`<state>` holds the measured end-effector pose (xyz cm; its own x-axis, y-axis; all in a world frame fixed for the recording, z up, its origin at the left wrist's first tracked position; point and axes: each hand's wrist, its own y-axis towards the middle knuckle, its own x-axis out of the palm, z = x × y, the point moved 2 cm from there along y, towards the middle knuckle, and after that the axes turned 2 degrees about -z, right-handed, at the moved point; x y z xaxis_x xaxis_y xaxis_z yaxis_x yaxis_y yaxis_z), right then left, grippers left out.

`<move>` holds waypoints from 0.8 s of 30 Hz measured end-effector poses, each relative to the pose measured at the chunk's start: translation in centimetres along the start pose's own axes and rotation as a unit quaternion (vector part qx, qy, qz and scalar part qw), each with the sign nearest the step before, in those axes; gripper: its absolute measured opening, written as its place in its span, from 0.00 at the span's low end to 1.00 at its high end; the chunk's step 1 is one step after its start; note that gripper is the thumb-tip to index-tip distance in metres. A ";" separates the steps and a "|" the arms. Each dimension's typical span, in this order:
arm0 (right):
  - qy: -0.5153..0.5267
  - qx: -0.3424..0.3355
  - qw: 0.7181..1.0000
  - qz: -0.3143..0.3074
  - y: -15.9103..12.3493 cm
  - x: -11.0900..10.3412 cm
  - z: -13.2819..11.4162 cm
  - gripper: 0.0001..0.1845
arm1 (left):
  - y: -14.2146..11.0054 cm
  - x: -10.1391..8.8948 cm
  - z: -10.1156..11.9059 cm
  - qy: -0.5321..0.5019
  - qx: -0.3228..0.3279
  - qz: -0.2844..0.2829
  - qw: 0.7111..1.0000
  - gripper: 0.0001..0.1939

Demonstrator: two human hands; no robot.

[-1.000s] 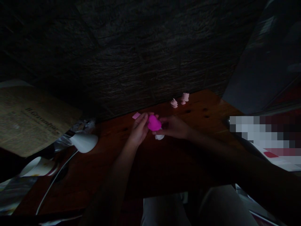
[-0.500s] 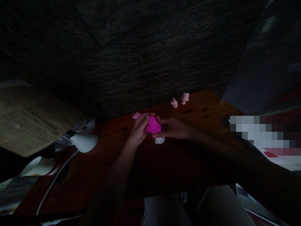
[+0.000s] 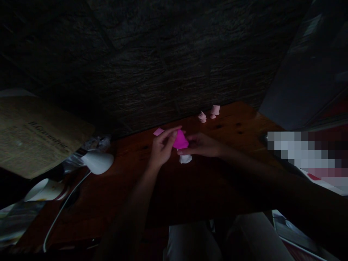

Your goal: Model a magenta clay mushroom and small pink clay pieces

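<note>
Between my two hands is a bright pink lump [image 3: 180, 140] that looks like soft modelling clay, now roughly cone-shaped. My left hand [image 3: 162, 148] grips its left side with thumb and fingers. From the right, my right hand [image 3: 202, 145] closes on its edge, some fingers behind it and one along its lower rim. Just below the lump shows a white piece [image 3: 185, 158], partly covered by my right fingers; whether the two are joined I cannot tell. A flat pink piece [image 3: 158, 131] lies on the wooden table beyond my left hand.
Two small pale pink figures, one pointed [image 3: 202, 117] and one block-topped [image 3: 215, 111], stand by the dark textured wall. On the left are a white cone-shaped lamp [image 3: 99, 162] with a cord, a tipped paper cup [image 3: 46, 190] and a brown paper bag [image 3: 35, 134].
The pink lump has turned from a rounded outline to a more pointed one and sits slightly higher. Both hands have shifted a little with it, still holding it.
</note>
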<state>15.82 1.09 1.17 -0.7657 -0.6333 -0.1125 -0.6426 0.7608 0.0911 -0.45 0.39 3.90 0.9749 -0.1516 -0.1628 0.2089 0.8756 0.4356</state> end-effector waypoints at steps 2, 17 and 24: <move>-0.006 0.004 1.000 0.002 0.0 0.0 0.0 0.16 | 0.0 -0.1 -0.1 0.030 0.016 -0.002 0.999 0.14; -0.008 0.010 1.000 0.023 -0.1 -0.3 -0.4 0.19 | 0.0 -0.3 -0.2 0.047 0.028 -0.017 0.998 0.14; -0.032 0.019 0.999 0.029 -0.1 -0.3 -0.4 0.19 | 0.0 0.2 -0.6 -0.014 -0.020 -0.007 1.000 0.13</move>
<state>16.10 1.20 1.55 -0.7980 -0.5777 -0.1714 -0.5940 0.8021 0.0619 -0.34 0.65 3.33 0.9740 -0.1756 -0.1431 0.2190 0.8912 0.3973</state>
